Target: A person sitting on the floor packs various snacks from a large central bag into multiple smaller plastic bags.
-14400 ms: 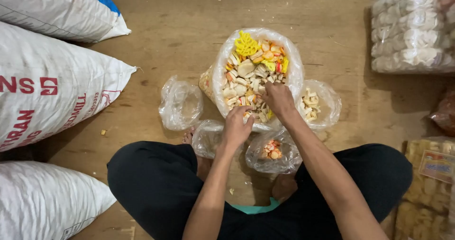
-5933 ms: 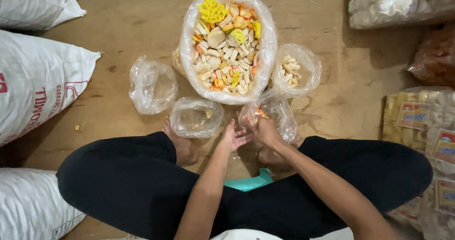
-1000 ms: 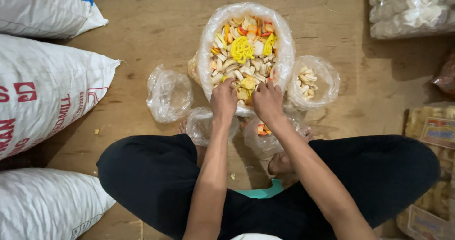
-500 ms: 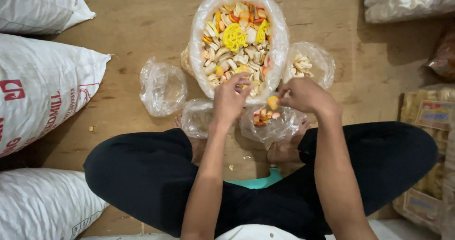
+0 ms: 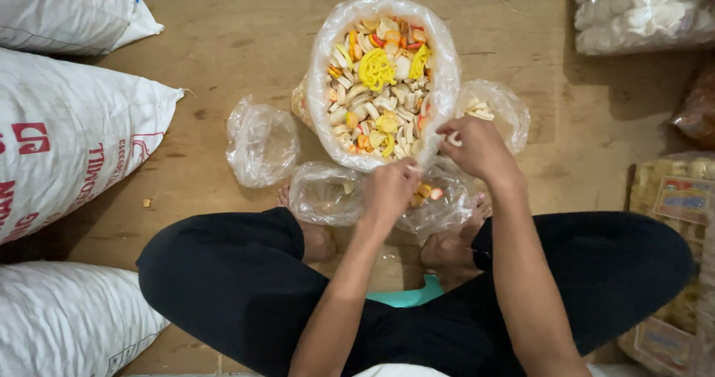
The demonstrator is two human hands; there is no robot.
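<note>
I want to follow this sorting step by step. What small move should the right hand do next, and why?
Probably release its pale piece into the small bag of pale pieces. The right hand pinches a pale piece at that bag's mouth, beside the big mixed bag, and that bag holds only similar pale pieces.

Bare arms, dark trousers

The person wears black trousers (image 5: 223,273) covering both legs, with a white garment edge (image 5: 417,369) at the waist; arms are bare of sleeves, feet (image 5: 447,246) bare, hands without gloves or rings.
</note>
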